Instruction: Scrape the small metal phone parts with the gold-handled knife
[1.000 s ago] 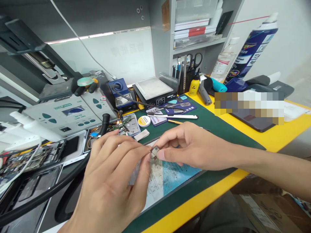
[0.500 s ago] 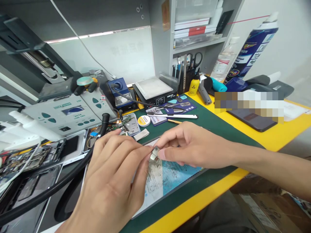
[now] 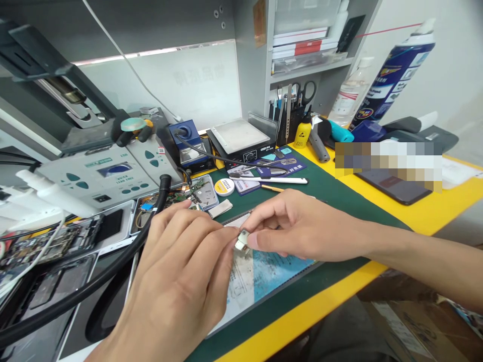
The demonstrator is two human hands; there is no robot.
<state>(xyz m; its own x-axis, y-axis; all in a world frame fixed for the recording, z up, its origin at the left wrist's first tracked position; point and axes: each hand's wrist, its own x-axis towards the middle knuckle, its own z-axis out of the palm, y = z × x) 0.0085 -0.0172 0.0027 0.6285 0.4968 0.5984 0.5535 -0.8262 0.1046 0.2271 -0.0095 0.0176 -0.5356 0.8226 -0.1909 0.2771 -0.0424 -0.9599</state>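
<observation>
While my left hand [image 3: 181,274] and right hand [image 3: 304,231] pinched tightly the small part [image 3: 242,239] mid-frame, it brightened, suggesting reorientation.

Small flat metal piece [image 3: 242,243]: silvery white, dark grey toward its upper corner. Rectangular printed sheet [image 3: 279,271]: off-white on one side, sky blue on the other, blotched with dark smudges. Broad work mat [image 3: 332,196]: plain deep green. Tabletop [image 3: 396,213]: bright yellow. Round flat tin [image 3: 224,186]: white, yellow band, dark lettering. Squat plastic bottle [image 3: 302,131]: yellow, black triangular mark. Slim straight stick [image 3: 283,180]: white, black tip. Boxy control unit [image 3: 109,176]: pale grey, dark teal buttons, blue display. Low square-topped box [image 3: 241,136]: silver-grey top, black front. Tall spray can [image 3: 394,80]: navy with white panels, white nozzle. Thick flexible hose [image 3: 163,188]: black.
</observation>
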